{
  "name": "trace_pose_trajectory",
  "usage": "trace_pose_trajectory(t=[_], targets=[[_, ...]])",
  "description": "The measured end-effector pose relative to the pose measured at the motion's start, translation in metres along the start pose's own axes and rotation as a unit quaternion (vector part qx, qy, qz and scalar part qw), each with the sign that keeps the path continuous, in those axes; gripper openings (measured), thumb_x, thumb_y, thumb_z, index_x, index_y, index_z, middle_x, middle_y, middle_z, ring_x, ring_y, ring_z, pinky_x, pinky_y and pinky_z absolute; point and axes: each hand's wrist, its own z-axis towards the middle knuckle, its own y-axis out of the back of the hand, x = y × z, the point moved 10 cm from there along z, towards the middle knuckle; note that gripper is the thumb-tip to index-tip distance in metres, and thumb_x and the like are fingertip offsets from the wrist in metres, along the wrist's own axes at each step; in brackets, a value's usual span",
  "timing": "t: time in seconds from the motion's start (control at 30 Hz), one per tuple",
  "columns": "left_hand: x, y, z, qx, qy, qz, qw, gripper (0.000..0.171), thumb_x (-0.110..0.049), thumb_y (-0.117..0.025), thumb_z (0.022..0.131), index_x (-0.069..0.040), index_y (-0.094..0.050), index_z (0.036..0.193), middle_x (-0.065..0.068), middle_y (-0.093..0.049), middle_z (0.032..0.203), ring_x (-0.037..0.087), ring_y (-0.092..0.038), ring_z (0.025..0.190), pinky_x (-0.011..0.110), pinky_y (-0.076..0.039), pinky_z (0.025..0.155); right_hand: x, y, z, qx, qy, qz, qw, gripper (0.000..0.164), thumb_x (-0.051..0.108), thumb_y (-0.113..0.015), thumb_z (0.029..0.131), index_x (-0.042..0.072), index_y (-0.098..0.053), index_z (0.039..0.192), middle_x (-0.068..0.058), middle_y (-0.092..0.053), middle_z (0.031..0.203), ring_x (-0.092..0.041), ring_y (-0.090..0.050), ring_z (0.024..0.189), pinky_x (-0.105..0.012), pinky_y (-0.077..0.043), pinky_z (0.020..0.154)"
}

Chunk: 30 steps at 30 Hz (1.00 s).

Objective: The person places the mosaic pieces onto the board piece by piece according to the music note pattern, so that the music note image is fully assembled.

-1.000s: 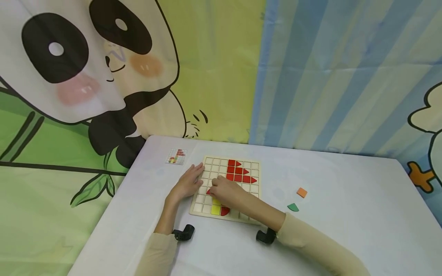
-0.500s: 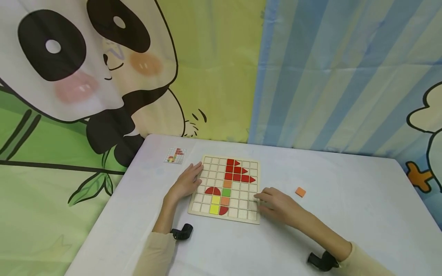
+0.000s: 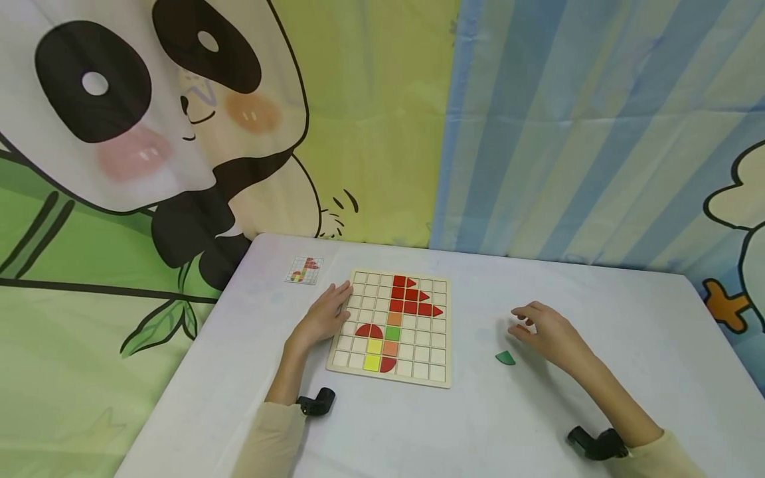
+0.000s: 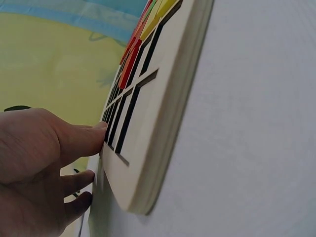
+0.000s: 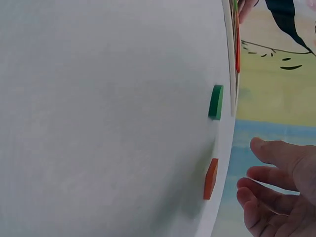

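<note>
Just under the right hand (image 3: 546, 332), open and holding nothing, lies the orange square tile (image 5: 211, 178); picking it seems the step, needing a pinch.

The left hand (image 3: 325, 315) presses flat on the wooden grid board (image 3: 439, 380).

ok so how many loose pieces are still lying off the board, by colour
green piece: 1
orange piece: 1
total: 2
</note>
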Motion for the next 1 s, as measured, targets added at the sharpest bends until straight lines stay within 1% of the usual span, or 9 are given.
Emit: trace_pose_trajectory(t=[0.2, 0.4, 0.43, 0.53, 0.8, 0.93, 1.0], targets=[[0.0, 0.001, 0.0, -0.002, -0.001, 0.003, 1.0, 0.055, -0.012, -0.053, 0.098, -0.007, -0.035, 0.15, 0.005, -0.024, 0.162, 0.033, -0.009, 0.153, 0.056, -0.013, 0.122, -0.01, -0.001, -0.004, 0.002, -0.003, -0.018, 1.0, 0.021, 0.017, -0.076, 0.082, 0.003, -0.075, 0.097, -0.011, -0.069, 0.096, -0.025, -0.064, 0.083, -0.037, -0.054, 0.067], [-0.002, 0.0, -0.001, -0.004, -0.011, 0.008, 0.9999, 0.056, -0.012, -0.053, 0.097, -0.006, -0.035, 0.15, 0.007, -0.024, 0.162, 0.035, -0.01, 0.152, 0.056, -0.014, 0.122, -0.019, -0.01, -0.01, 0.025, -0.03, -0.021, 0.999, 0.009, 0.019, -0.076, 0.082, 0.011, -0.075, 0.087, -0.003, -0.068, 0.092, -0.016, -0.061, 0.078, -0.031, -0.05, 0.065], [-0.002, 0.0, -0.001, -0.004, -0.011, 0.008, 0.9999, 0.056, -0.012, -0.053, 0.097, -0.006, -0.035, 0.15, 0.006, -0.025, 0.162, 0.035, -0.01, 0.152, 0.056, -0.014, 0.122, -0.02, -0.012, -0.01, 0.03, -0.034, -0.021, 0.999, 0.008, 0.019, -0.076, 0.082, 0.012, -0.074, 0.087, -0.002, -0.068, 0.091, -0.015, -0.06, 0.077, -0.03, -0.05, 0.064], [-0.002, 0.0, -0.001, -0.007, -0.013, 0.009, 0.9998, 0.056, -0.012, -0.054, 0.097, -0.006, -0.036, 0.15, 0.007, -0.025, 0.162, 0.035, -0.011, 0.152, 0.056, -0.014, 0.122, -0.019, -0.015, -0.01, 0.032, -0.028, -0.024, 0.999, 0.007, 0.017, -0.076, 0.081, 0.012, -0.073, 0.085, -0.001, -0.066, 0.089, -0.014, -0.06, 0.076, -0.03, -0.05, 0.064], [-0.003, 0.002, -0.002, -0.009, -0.01, 0.004, 0.9999, 0.056, -0.011, -0.054, 0.097, -0.006, -0.036, 0.15, 0.007, -0.025, 0.162, 0.035, -0.01, 0.152, 0.057, -0.014, 0.122, -0.017, -0.014, -0.006, 0.017, -0.012, -0.038, 0.999, 0.01, 0.015, -0.078, 0.079, 0.01, -0.071, 0.084, 0.002, -0.065, 0.083, -0.011, -0.058, 0.072, -0.028, -0.051, 0.062], [-0.002, 0.001, -0.001, -0.007, -0.01, 0.004, 0.9999, 0.056, -0.012, -0.054, 0.097, -0.007, -0.036, 0.15, 0.006, -0.025, 0.162, 0.034, -0.01, 0.152, 0.056, -0.014, 0.122, -0.014, -0.011, -0.001, 0.017, -0.013, -0.013, 1.0, 0.01, 0.015, -0.077, 0.08, 0.009, -0.073, 0.087, 0.001, -0.068, 0.082, -0.014, -0.061, 0.074, -0.027, -0.05, 0.062], [-0.002, 0.001, 0.0, -0.006, -0.013, 0.007, 0.9999, 0.056, -0.012, -0.054, 0.097, -0.007, -0.036, 0.15, 0.006, -0.025, 0.162, 0.035, -0.011, 0.152, 0.057, -0.014, 0.122, -0.009, -0.009, 0.002, 0.014, -0.013, 0.005, 1.0, 0.011, 0.014, -0.076, 0.08, 0.008, -0.073, 0.09, 0.0, -0.069, 0.085, -0.016, -0.062, 0.077, -0.027, -0.05, 0.063]])
